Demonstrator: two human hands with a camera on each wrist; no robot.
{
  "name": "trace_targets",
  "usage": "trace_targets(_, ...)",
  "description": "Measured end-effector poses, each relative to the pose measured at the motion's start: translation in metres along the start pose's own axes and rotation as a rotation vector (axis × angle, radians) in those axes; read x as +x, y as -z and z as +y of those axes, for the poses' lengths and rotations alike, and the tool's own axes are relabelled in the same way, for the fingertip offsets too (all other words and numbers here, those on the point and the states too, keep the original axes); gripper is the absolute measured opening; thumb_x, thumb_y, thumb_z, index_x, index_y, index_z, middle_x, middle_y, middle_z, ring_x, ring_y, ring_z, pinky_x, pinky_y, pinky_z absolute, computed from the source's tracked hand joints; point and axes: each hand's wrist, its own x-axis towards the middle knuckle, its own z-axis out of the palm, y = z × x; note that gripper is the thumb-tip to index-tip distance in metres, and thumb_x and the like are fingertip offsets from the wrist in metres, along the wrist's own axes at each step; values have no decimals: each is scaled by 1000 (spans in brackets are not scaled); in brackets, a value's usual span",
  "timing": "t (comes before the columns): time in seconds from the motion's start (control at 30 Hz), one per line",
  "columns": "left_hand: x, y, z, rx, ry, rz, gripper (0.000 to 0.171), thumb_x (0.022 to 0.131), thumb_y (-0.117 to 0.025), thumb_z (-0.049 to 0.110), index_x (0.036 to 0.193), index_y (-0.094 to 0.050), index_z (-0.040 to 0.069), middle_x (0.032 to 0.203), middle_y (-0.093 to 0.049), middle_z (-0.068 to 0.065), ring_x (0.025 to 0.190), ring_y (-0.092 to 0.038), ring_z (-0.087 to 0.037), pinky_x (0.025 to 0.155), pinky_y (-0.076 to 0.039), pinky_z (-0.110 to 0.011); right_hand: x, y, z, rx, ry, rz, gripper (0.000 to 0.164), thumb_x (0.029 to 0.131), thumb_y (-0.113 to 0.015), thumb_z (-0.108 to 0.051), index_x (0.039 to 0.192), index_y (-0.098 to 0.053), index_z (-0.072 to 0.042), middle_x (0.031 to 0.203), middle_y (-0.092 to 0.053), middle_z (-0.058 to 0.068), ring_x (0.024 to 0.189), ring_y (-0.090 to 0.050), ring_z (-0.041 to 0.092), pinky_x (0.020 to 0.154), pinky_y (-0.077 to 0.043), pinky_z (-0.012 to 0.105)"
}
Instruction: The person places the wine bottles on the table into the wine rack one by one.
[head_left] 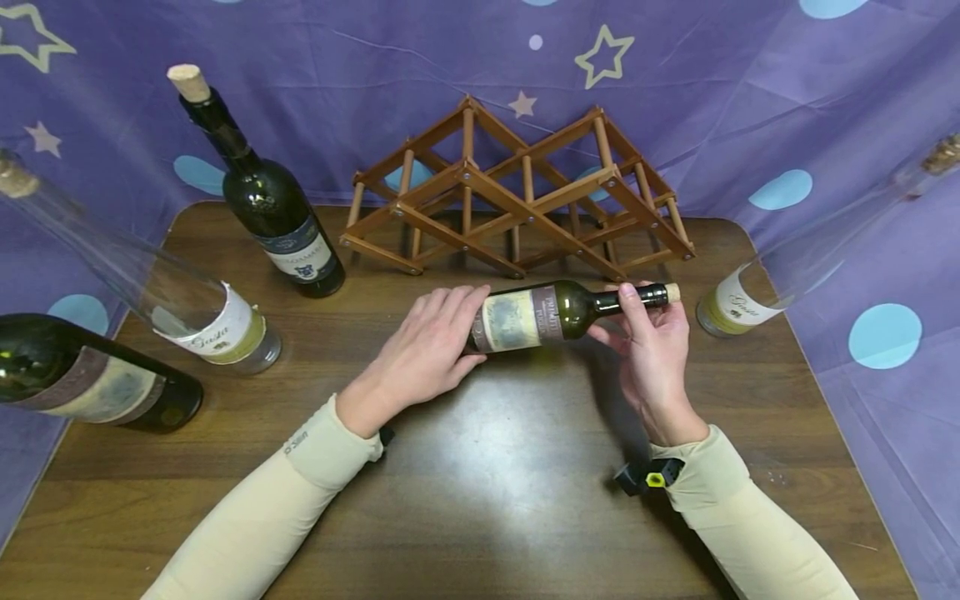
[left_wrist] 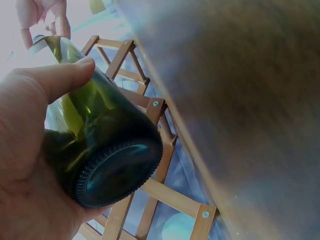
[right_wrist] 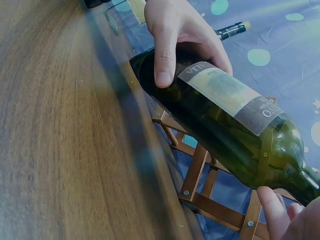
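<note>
A dark green corked wine bottle (head_left: 522,318) lies on its side between my two hands, its neck toward the right. My left hand (head_left: 423,346) grips the base end, with fingers over the top and thumb below; the left wrist view shows the ribbed bottom of the bottle (left_wrist: 120,172) beside the palm. My right hand (head_left: 651,358) holds the neck, the thumb lying across it just short of the cork. In the right wrist view the label of the bottle (right_wrist: 230,95) faces up. Behind it stands a wooden lattice wine rack (head_left: 528,196).
At the left stand a dark corked bottle (head_left: 281,221), a clear bottle (head_left: 217,329) and another dark green bottle (head_left: 105,387). Another clear bottle (head_left: 742,300) stands at the right. A purple curtain (head_left: 675,50) hangs round the brown table (head_left: 480,517).
</note>
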Motion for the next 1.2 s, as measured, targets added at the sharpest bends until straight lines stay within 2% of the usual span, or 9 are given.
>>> trace_targets(0.17,-1,2,-2,8,-2,-7,95,79,-82,36,153,-31,2,140,-47,-16,120,-47,-34,103,-36,-48,2,4,-2,10,10,14,54,88,-74,-13,127,-39,-1,118,-59,23,85,-70,25,64,-57,47)
trace_targets(0.27,-3,2,-4,5,4,-8,96,79,-82,36,152,-32,2,140,-47,-16,120,-47,-34,103,-36,-48,5,7,-3,-20,38,26,58,89,-73,-13,132,-36,-2,122,-56,22,89,-68,22,70,-59,42)
trace_targets(0.37,-4,3,-6,5,6,-4,96,78,-82,36,152,-32,2,139,-47,-16,120,-47,-34,102,-37,-48,6,10,-4,-125,106,33,57,90,-72,-12,134,-37,-3,125,-55,20,98,-63,21,78,-56,32)
trace_targets(0.5,-5,5,-8,13,3,0,96,78,-83,36,152,-33,2,139,-47,-16,120,-47,-35,102,-37,-49,5,11,-11,-367,276,-1,57,90,-70,-8,138,-39,-3,129,-55,18,116,-54,27,92,-43,28)
trace_targets(0.67,-7,6,-10,24,2,-6,94,77,-83,35,151,-34,3,138,-48,-15,119,-48,-35,102,-36,-49,-4,2,-26,-718,527,-125,61,85,-70,0,138,-40,7,131,-54,20,126,-48,30,105,-35,35)
trace_targets(0.83,-9,5,-13,39,-2,-16,93,77,-83,35,150,-36,3,137,-49,-15,118,-48,-35,102,-37,-49,1,10,-26,-1057,743,-338,64,84,-73,-5,139,-45,7,133,-54,20,128,-46,31,110,-31,43)
trace_targets(0.93,-10,5,-13,45,-5,-22,92,77,-83,35,150,-37,3,137,-49,-15,118,-49,-35,101,-37,-50,9,23,-19,-1230,827,-484,67,85,-74,-18,143,-46,2,138,-52,19,132,-43,33,111,-29,48)
trace_targets(1.03,-10,5,-13,49,-10,-30,92,77,-83,34,150,-37,3,137,-49,-15,118,-49,-35,101,-37,-50,11,28,-15,-1359,876,-613,68,88,-70,-27,145,-44,2,140,-50,21,133,-42,36,113,-26,52)
trace_targets(1.2,-11,5,-13,63,-28,-44,92,76,-83,32,150,-37,3,137,-49,-15,118,-49,-35,101,-37,-51,11,29,-11,-1479,949,-748,62,91,-66,-24,141,-46,6,135,-53,24,128,-46,40,114,-26,50)
